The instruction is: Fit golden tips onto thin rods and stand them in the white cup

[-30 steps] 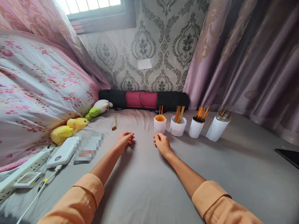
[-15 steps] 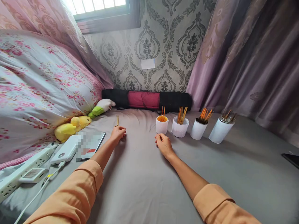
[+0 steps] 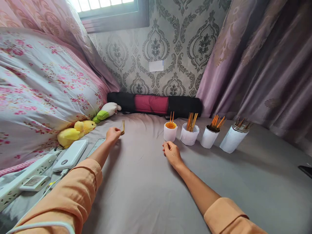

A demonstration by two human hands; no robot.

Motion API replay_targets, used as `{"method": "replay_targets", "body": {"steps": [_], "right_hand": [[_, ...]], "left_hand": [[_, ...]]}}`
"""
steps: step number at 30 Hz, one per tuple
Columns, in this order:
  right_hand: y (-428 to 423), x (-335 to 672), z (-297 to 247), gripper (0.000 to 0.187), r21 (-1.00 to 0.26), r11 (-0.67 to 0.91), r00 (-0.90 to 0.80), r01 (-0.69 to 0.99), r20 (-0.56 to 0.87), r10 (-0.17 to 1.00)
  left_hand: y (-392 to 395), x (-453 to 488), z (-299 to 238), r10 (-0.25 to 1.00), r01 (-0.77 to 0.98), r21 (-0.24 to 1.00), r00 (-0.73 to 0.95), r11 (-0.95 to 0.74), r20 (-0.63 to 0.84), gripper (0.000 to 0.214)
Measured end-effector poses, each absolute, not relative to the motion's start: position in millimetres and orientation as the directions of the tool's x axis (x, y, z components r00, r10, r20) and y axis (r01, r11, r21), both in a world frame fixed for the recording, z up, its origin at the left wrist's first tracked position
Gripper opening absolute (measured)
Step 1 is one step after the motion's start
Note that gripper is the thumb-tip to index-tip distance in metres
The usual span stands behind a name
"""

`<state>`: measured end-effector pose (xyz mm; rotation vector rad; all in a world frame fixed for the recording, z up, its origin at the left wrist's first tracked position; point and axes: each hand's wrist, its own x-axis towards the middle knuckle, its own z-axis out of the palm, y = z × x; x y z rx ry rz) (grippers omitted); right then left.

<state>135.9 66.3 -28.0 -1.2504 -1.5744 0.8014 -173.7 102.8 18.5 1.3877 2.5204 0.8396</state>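
My left hand point(image 3: 113, 135) is at left centre, fingers pinched together at the near ends of a small bundle of thin yellowish-brown sticks point(image 3: 123, 126). How many sticks the fingers grip is hidden. My right hand point(image 3: 172, 152) rests closed on the grey sheet, thumb against the fingers; anything inside is hidden. Just behind it stands a white-wrapped cup point(image 3: 170, 134) with an orange inside and a few orange sticks. To its right are a wider white cup point(image 3: 189, 138) with a bunch of sticks, a narrower white cup point(image 3: 209, 139) of orange sticks, and a tilted-looking white jar point(image 3: 232, 141) with dark sticks.
A black and red rolled bag point(image 3: 151, 103) lies along the wall. Plush toys point(image 3: 73, 134), a white power bank point(image 3: 70, 155), a power strip point(image 3: 26, 177) and a phone point(image 3: 97, 145) partly behind my left arm line the left side. A white cable crosses my left sleeve.
My left hand has moved left, uncovering the near ends of the sticks and covering more of the phone. The right hand has stayed beside the first cup. The view has shifted slightly.
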Motion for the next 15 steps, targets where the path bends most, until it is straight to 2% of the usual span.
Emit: {"method": "replay_targets", "body": {"steps": [15], "right_hand": [[62,135,-23,0.035,-0.926,0.197,-0.027,0.323,0.199,0.980]], "left_hand": [[133,-178,26,0.867,0.811,0.428,-0.486,0.400,0.112,0.021]]}}
